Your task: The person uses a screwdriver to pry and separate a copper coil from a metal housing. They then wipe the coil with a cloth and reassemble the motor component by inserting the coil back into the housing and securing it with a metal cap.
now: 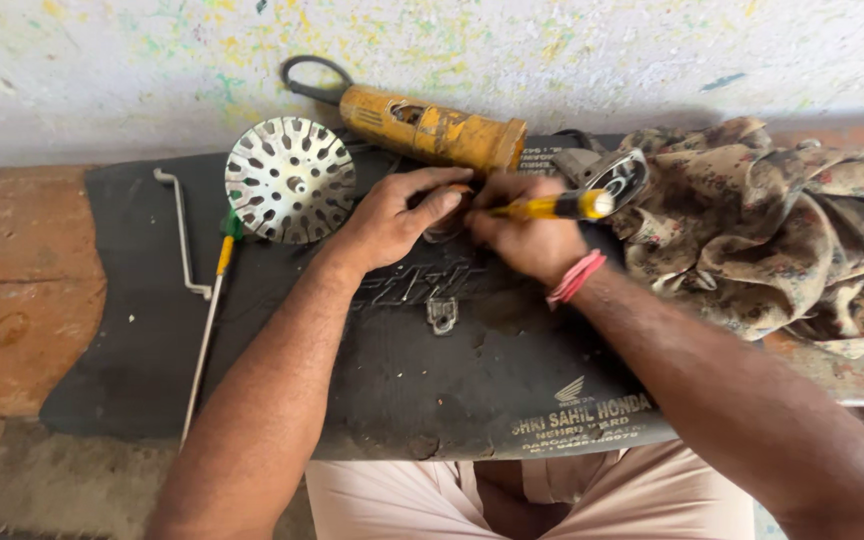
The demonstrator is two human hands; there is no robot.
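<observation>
My right hand (pixel 524 240) wears a pink thread band and grips a yellow-handled screwdriver (pixel 552 206). The scuffed yellow grinder body (pixel 432 128) lies on a black rubber mat (pixel 142 330), near brown-mottled camouflage cloth (pixel 762 230) and a silvery slotted disc (pixel 290 180).

Bright, even daylight (soft shadows only), sharp throughout.

- On the black rubber mat (pixel 152 330) in front of you, a block of pale printed lettering with a small winged emblem (pixel 570 390) sits at the near right edge.
- Raised black embossed lettering (pixel 417 285) runs across the mat's middle, just below your hands.
- The yellow cylindrical power tool body (pixel 432 130) carries a worn dark label (pixel 370 117), too scuffed to make out.
</observation>
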